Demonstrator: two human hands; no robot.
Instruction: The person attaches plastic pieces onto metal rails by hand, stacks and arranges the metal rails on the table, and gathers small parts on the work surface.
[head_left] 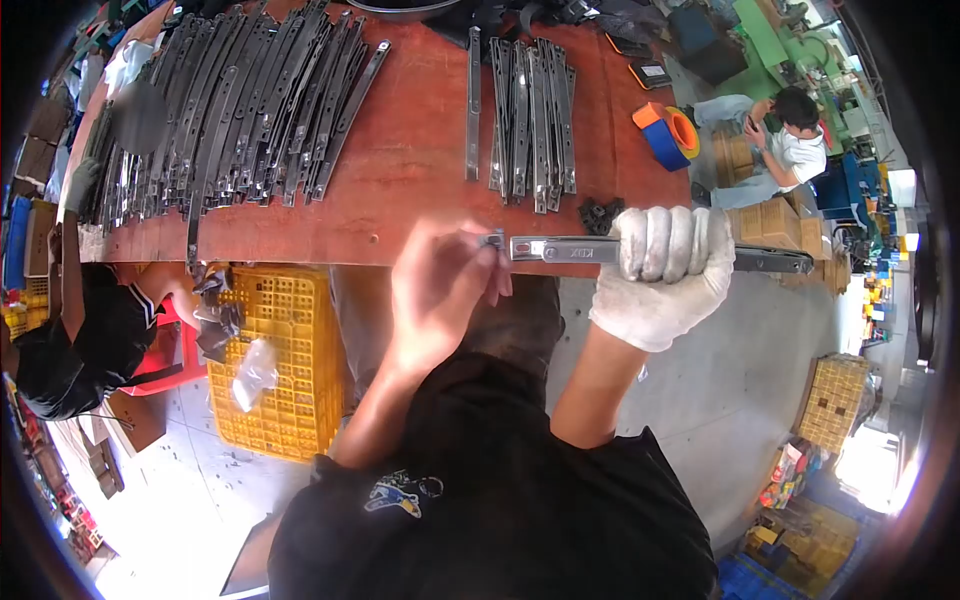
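My right hand [665, 270], in a white work glove, is wrapped round a long metal slide rail [575, 250] that lies level along the front edge of the red table [420, 130]. At the rail's left end my bare left hand [445, 280] pinches a small dark part [492, 240]; it is slightly blurred. A narrow gap seems to separate that part from the rail. Beyond my hands lies a small bundle of rails [535, 125], with a single rail [474, 105] beside it. Small dark pieces [601, 215] sit just above my gloved hand.
A large pile of rails [250, 110] covers the table's left side. Blue and orange tape rolls [670, 135] lie near the right edge. A yellow crate [280, 360] stands below. One person [85, 340] is at the left, another [790, 140] sits at the upper right.
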